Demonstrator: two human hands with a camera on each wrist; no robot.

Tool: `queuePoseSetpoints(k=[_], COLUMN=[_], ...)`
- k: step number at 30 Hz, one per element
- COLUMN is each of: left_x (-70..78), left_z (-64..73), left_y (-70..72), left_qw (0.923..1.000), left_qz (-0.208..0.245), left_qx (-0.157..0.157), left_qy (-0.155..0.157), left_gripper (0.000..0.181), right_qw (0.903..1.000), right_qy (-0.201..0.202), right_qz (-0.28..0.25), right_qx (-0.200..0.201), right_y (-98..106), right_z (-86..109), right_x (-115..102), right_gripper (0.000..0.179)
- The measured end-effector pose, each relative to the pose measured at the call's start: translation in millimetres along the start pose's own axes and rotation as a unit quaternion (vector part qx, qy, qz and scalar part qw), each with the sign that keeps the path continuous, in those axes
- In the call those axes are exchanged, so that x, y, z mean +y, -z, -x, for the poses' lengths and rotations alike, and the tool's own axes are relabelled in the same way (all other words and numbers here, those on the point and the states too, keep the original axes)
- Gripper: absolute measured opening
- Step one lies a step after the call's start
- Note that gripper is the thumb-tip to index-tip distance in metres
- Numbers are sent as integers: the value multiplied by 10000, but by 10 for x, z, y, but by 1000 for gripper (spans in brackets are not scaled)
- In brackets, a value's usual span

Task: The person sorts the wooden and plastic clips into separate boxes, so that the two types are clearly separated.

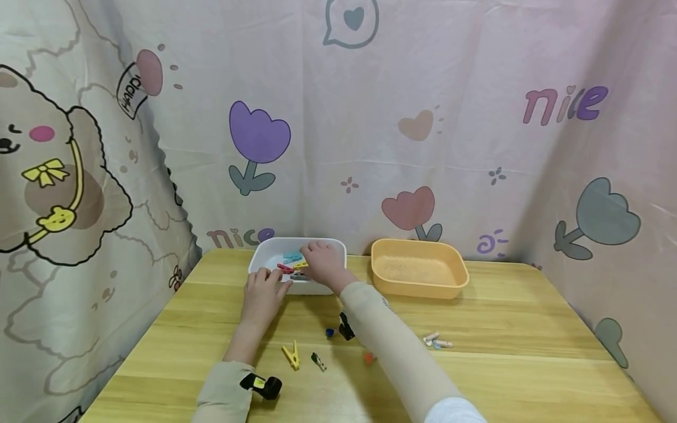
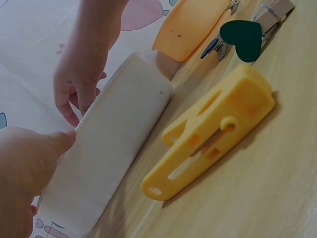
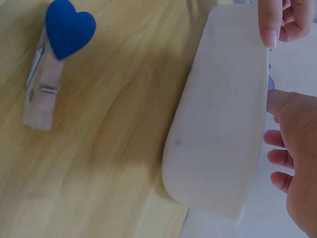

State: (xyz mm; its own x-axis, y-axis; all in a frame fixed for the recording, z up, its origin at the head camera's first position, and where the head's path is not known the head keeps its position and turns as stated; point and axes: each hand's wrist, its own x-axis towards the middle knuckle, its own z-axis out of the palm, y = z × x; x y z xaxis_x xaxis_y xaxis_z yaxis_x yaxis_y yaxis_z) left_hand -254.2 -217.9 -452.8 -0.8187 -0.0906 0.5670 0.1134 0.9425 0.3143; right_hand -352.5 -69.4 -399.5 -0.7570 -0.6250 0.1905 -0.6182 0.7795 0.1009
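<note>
Several clothespins lie in a white plastic basin at the back of the table, among them a red clothespin and light blue clothespins. My left hand grips the basin's front left rim, thumb over the outer wall and fingers inside. From the right, my right hand reaches down into the basin over the clothespins. In the right wrist view the rim hides the tips of its thumb and forefinger; I cannot tell whether they pinch anything. A yellow clothespin lies in front on the table.
An orange basin stands right of the white one. Near the right forearm lie a blue heart clothespin and an orange-red piece. A green heart clothespin is beside the yellow one. Pale clothespins lie farther right.
</note>
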Motion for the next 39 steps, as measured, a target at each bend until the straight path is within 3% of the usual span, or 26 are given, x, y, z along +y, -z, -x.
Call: queuePoseSetpoints(k=[11,21,39], left_x=[18,7,30], left_z=[24,23,-20], left_y=[-25,-44,24], left_qw=[10000,9999,9999], left_qz=[19,11,72], left_qx=[7,117,-90], left_qy=[-6,-57,48], left_gripper=[30,31,32], right_qw=[9993,9970,9889], right_qy=[80,386,662], right_qz=[-331,15,-591], right_qx=[119,665,1195], right_y=[-54,-16,73], right_z=[88,199,485], right_x=[73,141,305], right_gripper=[46,40,33])
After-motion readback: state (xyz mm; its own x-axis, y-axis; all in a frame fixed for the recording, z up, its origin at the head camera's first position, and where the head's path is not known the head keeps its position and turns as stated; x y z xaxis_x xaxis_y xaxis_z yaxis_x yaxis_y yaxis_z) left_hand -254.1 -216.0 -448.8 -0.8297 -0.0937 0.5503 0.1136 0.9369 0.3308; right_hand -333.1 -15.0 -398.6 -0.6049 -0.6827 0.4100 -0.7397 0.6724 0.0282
